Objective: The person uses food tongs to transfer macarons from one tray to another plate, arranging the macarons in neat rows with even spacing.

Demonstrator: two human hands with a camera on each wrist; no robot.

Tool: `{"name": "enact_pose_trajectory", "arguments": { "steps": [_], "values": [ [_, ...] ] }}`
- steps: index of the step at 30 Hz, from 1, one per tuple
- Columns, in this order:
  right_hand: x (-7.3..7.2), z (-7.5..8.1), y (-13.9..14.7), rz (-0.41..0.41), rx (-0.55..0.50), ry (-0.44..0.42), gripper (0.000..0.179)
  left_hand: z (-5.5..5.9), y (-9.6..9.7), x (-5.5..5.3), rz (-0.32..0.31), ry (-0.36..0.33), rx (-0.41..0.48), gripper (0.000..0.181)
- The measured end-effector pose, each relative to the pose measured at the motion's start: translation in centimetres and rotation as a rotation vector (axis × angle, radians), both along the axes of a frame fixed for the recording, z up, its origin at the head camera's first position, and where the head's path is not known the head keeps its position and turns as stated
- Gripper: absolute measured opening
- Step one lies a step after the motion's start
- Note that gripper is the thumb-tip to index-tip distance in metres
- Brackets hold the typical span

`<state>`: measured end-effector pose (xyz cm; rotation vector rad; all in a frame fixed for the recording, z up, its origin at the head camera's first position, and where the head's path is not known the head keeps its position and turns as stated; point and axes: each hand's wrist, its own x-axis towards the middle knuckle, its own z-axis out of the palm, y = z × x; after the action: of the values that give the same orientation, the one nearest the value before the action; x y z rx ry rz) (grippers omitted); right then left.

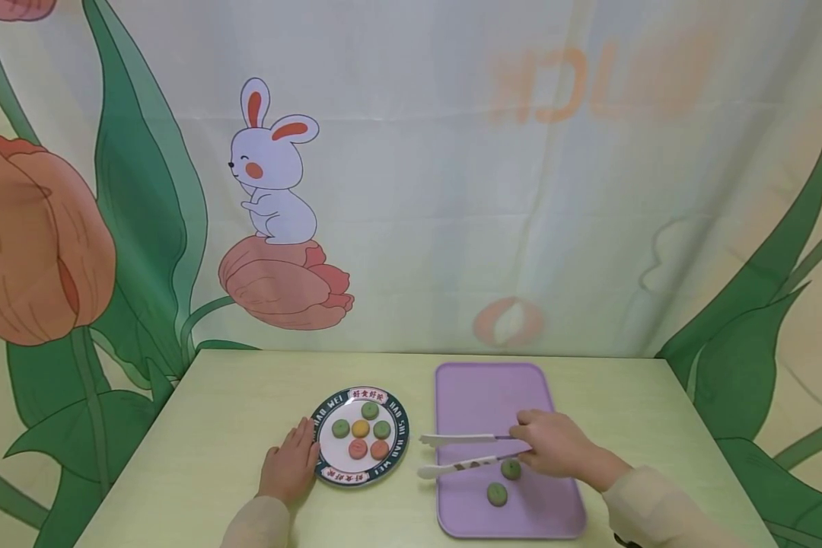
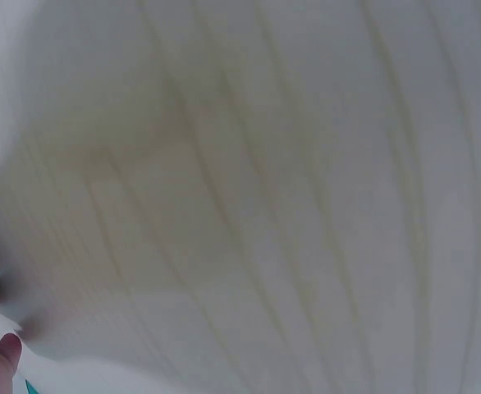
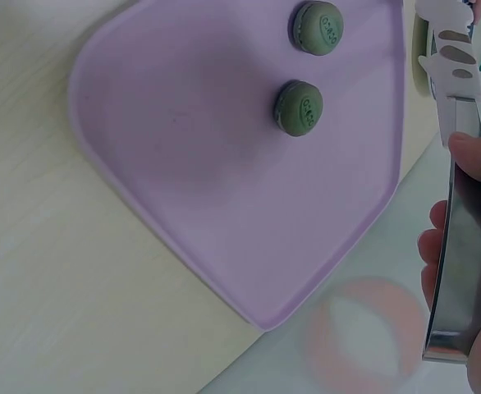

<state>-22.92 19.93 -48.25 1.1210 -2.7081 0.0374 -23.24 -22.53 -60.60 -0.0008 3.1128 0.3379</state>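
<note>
In the head view my right hand [image 1: 555,443] grips metal tongs [image 1: 467,439] with white tips. Their two arms point left, spread apart with nothing between the tips, above the left side of a purple tray [image 1: 493,392]. Two green macarons lie on the tray, a nearer macaron [image 1: 497,495] and a farther macaron [image 1: 511,469]. My left hand [image 1: 289,463] rests with extended fingers at the left rim of a round plate [image 1: 403,426]. Green, pink and one yellow macaron [image 1: 360,428] sit on that plate. The right wrist view shows fingers and thumb around the tongs' metal body [image 3: 466,254].
A pale wood-grained table [image 1: 240,403] carries the plate and tray side by side. Behind it hangs a printed curtain [image 1: 418,190] with a rabbit and tulips. The left wrist view shows mostly shaded tabletop [image 2: 306,205].
</note>
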Motion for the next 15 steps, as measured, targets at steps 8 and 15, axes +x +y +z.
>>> {"name": "enact_pose_trajectory", "arguments": {
  "steps": [8,15],
  "values": [
    [0.4,0.5,1.1,0.012,-0.008,-0.032,0.013,0.0,0.0,0.0,-0.005,-0.003,0.009,0.055],
    [0.6,0.7,1.8,0.014,0.000,-0.035,0.013,0.0,0.0,0.0,-0.009,0.010,0.011,0.055]
  ]
}}
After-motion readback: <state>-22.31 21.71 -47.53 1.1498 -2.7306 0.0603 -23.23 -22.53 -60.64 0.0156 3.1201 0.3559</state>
